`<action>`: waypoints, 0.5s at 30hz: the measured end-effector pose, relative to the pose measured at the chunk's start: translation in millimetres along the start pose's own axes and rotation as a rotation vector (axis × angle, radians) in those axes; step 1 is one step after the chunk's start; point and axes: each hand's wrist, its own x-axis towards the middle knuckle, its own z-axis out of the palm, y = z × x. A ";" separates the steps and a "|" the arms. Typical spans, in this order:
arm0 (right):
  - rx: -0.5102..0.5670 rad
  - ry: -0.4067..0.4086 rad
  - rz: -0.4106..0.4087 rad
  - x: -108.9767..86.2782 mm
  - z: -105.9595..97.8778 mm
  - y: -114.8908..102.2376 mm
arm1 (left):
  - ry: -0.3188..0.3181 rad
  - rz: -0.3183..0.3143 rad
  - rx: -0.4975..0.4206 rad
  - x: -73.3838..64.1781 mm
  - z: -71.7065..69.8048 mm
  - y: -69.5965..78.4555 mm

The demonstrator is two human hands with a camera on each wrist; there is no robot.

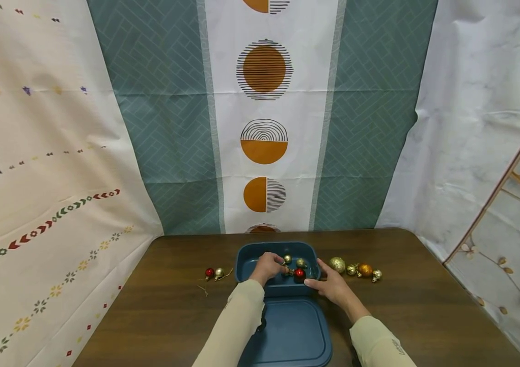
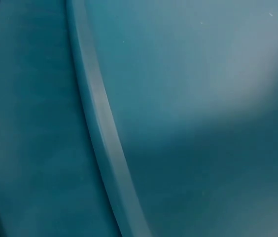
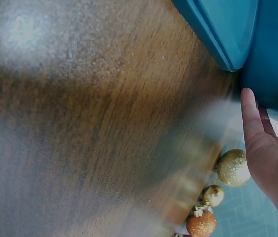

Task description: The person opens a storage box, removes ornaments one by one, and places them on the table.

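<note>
A blue rectangular box (image 1: 251, 291) stands on the table with Christmas baubles inside. My left hand (image 1: 266, 268) reaches over its left part, with thumb and finger together at the gold cap of a red bauble (image 1: 299, 273). Two gold baubles (image 1: 301, 263) lie behind the red one. At the box's front right corner, my right hand (image 1: 333, 288) touches the wall and rim. Its fingers (image 3: 250, 118) look straight against the outer wall in the right wrist view. The left wrist view shows the box wall (image 2: 30, 123), but hides the left fingertips' contact.
The blue lid (image 1: 294, 331) lies flat in front of the box. Left of the box sit a red bauble (image 1: 209, 273) and a gold bauble (image 1: 219, 272) with strings. To the right lie a glittery gold bauble (image 1: 337, 264), an orange bauble (image 1: 365, 270) and smaller gold baubles (image 1: 376, 275).
</note>
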 end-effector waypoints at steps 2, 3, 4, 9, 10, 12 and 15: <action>-0.001 -0.001 0.001 -0.1 0.2 0.1 | -0.002 -0.001 0.014 1.0 1.4 -0.2; -0.004 -0.001 0.000 0.1 0.3 0.4 | -0.003 -0.003 0.021 1.5 2.3 -0.6; -0.007 -0.002 -0.002 0.0 0.3 0.6 | -0.004 -0.002 0.025 2.2 3.1 -0.8; -0.015 0.006 -0.006 0.1 0.0 2.7 | -0.003 0.013 0.047 3.4 5.4 0.5; -0.013 0.005 -0.007 0.3 -0.2 3.1 | -0.003 0.013 0.048 3.1 5.5 1.3; -0.009 0.006 -0.006 0.6 -0.6 3.7 | -0.003 0.013 0.057 1.9 5.6 2.7; -0.009 0.005 -0.008 1.1 -1.1 3.8 | -0.003 0.005 0.062 -0.1 5.7 4.7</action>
